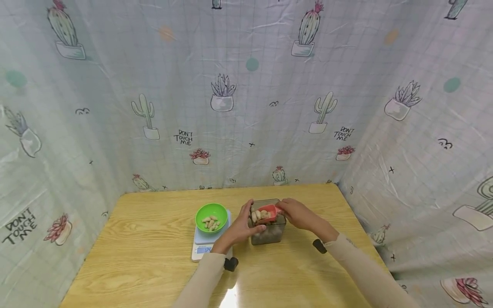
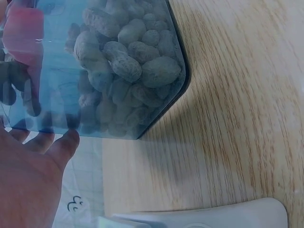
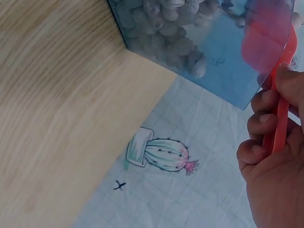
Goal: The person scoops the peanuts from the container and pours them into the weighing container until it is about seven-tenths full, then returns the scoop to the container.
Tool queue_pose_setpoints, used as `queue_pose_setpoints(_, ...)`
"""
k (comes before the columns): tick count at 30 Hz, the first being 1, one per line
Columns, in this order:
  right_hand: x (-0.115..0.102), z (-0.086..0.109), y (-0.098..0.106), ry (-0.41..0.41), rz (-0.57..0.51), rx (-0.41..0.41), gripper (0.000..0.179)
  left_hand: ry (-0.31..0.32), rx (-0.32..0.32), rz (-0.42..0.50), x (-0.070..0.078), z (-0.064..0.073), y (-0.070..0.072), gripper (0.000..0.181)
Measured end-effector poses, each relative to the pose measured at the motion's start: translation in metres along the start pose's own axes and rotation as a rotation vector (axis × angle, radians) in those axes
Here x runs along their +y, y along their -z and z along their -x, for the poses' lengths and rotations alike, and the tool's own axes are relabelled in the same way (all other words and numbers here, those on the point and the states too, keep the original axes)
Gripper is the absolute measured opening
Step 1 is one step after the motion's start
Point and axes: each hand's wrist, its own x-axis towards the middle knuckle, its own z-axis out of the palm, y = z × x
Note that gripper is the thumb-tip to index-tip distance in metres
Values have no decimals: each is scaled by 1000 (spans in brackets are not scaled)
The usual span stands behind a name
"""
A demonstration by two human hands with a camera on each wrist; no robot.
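A see-through grey plastic container (image 1: 266, 238) stands on the table, partly filled with peanuts in their shells (image 2: 123, 61). My left hand (image 1: 239, 226) holds it at its left side, the thumb across the near face and fingertips against the wall. With my right hand (image 3: 273, 137) I grip the handle of a red scoop (image 1: 271, 211), fingers wrapped round it. The scoop's bowl is at the container's mouth with several peanuts in it. Left of the container, a green bowl (image 1: 212, 209) with several peanuts sits on a white kitchen scale (image 1: 198, 253).
The scale's lit display (image 1: 204, 250) faces me, partly covered by my left forearm. Wood-grain tabletop (image 1: 154, 239) extends on both sides and in front. A cactus-print curtain (image 1: 246, 128) hangs behind the table and along its sides.
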Motion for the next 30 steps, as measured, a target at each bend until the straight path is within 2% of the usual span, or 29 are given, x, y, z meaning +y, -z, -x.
queue_pose_setpoints(11,7,10,-14,-64,-83,130,24,-20,9,-23,-2,0,-1,105)
queue_pose_setpoints(18,9,11,-25,-116,-124,159,24,-13,7,-34,0,2,-1,105)
queue_pose_setpoints(30,15,24,-19,-157,-163,223,25,-12,-5,-33,1,3,0,106)
